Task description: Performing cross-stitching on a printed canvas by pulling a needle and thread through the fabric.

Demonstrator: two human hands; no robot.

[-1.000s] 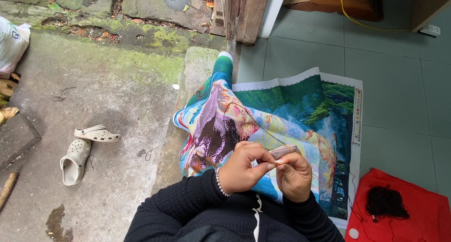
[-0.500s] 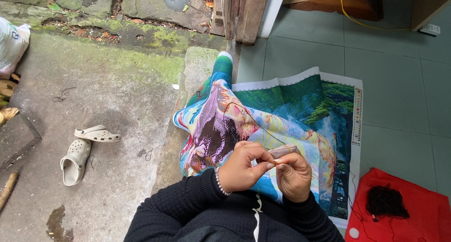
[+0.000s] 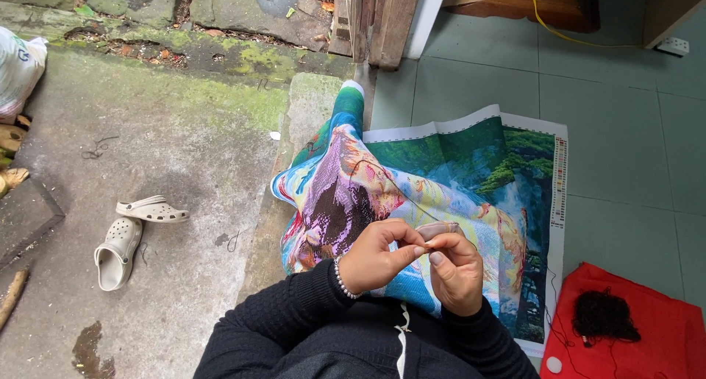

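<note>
Over the lap, both hands pinch a thread: left hand (image 3: 376, 255) and right hand (image 3: 454, 270) meet fingertip to fingertip above the canvas (image 3: 448, 180). Tugged hard, the thread (image 3: 397, 184) could snap or snag.

– On the lap: canvas (image 3: 441, 173), spilling onto floor (image 3: 625, 143) ahead. Both hands (image 3: 419, 261) over its near edge, touching.
– Right of that?
– Cloth (image 3: 647, 327) on floor, thread bundle (image 3: 601, 316) atop it.
– Left?
– Step (image 3: 309, 107) beside canvas; sandals (image 3: 132, 232) beyond, on concrete (image 3: 147, 129).
</note>
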